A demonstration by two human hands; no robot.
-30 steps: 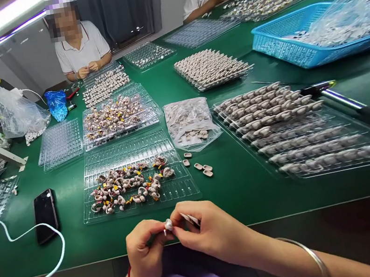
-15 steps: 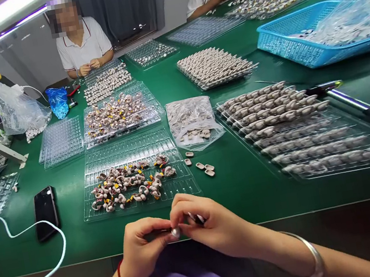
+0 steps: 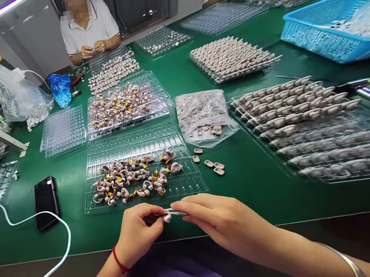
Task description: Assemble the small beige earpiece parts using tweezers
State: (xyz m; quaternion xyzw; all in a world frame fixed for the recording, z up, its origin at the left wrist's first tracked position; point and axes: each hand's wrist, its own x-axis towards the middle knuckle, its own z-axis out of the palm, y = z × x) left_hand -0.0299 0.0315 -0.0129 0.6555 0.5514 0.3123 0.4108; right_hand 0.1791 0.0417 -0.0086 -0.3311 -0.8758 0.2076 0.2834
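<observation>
My left hand (image 3: 140, 233) pinches a small beige earphone-like piece (image 3: 167, 217) above the table's near edge. My right hand (image 3: 225, 219) is closed on metal tweezers (image 3: 177, 212), whose tips reach the piece at my left fingertips. Whether the tips grip it or only touch it, I cannot tell. Just beyond my hands lies a clear tray (image 3: 129, 142) bearing a heap of similar beige pieces (image 3: 141, 176) with yellow bits. Several loose beige shells (image 3: 219, 171) rest right of that tray, near a plastic bag (image 3: 203, 111) of such shells.
Filled trays (image 3: 315, 135) stand at right, with a blue basket (image 3: 329, 46) behind them. A phone (image 3: 45, 202) and white cable (image 3: 68, 243) lie at left. Across the green table (image 3: 175, 249), a co-worker (image 3: 91, 36) handles small parts; another's arms show at the upper right.
The tweezers have swung round in my right hand, and their tips now meet the piece in my left. My right hand has drawn back to the right, its fingers straighter. The view has shifted.
</observation>
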